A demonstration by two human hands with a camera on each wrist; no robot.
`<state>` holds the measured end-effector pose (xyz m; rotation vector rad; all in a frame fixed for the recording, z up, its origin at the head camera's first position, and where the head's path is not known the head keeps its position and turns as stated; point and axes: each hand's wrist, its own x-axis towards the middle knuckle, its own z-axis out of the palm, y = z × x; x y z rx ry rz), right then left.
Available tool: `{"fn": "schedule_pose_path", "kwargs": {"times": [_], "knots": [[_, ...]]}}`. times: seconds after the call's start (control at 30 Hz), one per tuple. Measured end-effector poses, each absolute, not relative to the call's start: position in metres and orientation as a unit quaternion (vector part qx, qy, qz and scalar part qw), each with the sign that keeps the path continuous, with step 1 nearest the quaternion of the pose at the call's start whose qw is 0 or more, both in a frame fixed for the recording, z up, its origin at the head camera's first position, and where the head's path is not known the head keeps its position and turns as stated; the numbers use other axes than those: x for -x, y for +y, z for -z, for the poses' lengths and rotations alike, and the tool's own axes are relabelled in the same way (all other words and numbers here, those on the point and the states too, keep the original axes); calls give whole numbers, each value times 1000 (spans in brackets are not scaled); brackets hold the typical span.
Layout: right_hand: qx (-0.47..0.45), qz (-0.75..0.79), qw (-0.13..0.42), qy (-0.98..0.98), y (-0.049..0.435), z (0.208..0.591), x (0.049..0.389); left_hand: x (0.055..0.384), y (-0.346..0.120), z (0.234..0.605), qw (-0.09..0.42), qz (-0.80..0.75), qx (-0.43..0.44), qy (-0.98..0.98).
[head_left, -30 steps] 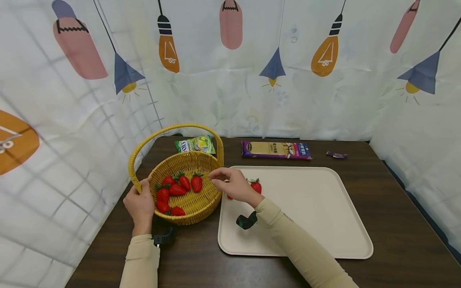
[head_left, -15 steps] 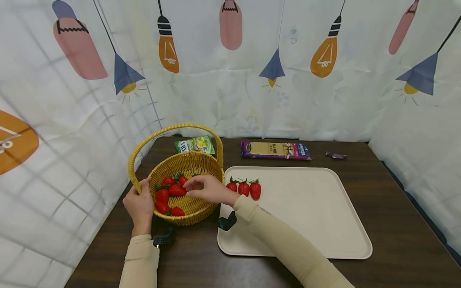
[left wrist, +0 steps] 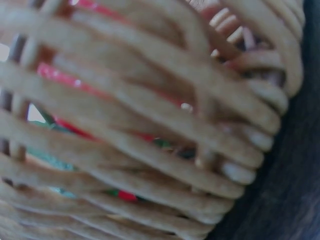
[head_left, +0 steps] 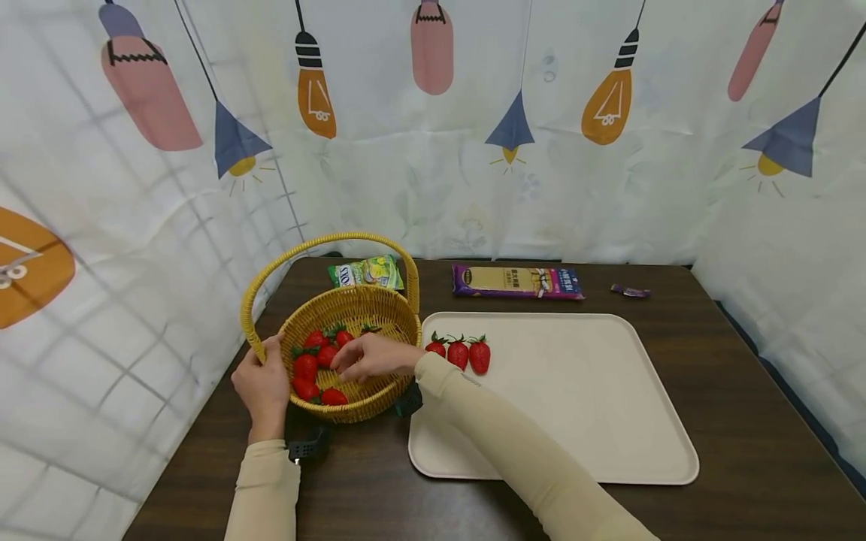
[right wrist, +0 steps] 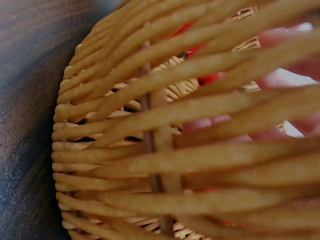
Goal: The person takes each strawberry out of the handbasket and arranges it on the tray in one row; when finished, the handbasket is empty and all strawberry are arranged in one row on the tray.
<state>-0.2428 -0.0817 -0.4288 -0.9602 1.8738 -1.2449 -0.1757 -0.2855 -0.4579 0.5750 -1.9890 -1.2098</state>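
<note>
A yellow wicker basket (head_left: 382, 409) with a tall hoop handle stands on the table, with several red strawberries (head_left: 307, 367) inside. My left hand (head_left: 264, 391) grips its left side where the handle meets the rim. My right hand (head_left: 375, 356) reaches inside over the basket's right rim, fingers loosely bent, fingertips beside a strawberry (head_left: 325, 356). No strawberry shows between its fingers. Behind that hand, another strawberry shows only its green leaves (head_left: 370, 329). Both wrist views are filled by blurred wicker weave (left wrist: 150, 100), with bits of red behind it.
A cream tray (head_left: 561, 406) lies right of the basket, with three strawberries (head_left: 457, 353) in a row at its upper left. Behind are a green snack packet (head_left: 368, 272), a long purple packet (head_left: 517, 282) and a small purple wrapped piece (head_left: 630, 291). A printed curtain surrounds the table.
My right hand has moved left from the tray's edge into the basket, then slightly lower and further left. Three strawberries on the tray have come into full view. My left hand stays put.
</note>
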Motion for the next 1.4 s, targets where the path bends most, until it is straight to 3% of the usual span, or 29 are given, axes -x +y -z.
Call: {"fn": "schedule_pose_path", "kwargs": {"times": [0.3,0.63,0.87,1.23,1.4], "knots": [[389,406,420,712,-90,429,245,176,-286,457,364,470,-221,-773],[448,370,427,693,-91,432,249,176,-285,456,368,472,-225,-769],[437,394,438,680,-90,432,248,178,-285,458,369,469,-225,-771],[433,413,412,687,-89,429,247,177,-285,457,372,466,-225,-771],[464,404,362,700,-86,427,244,176,-285,457,368,468,-225,-771]]}}
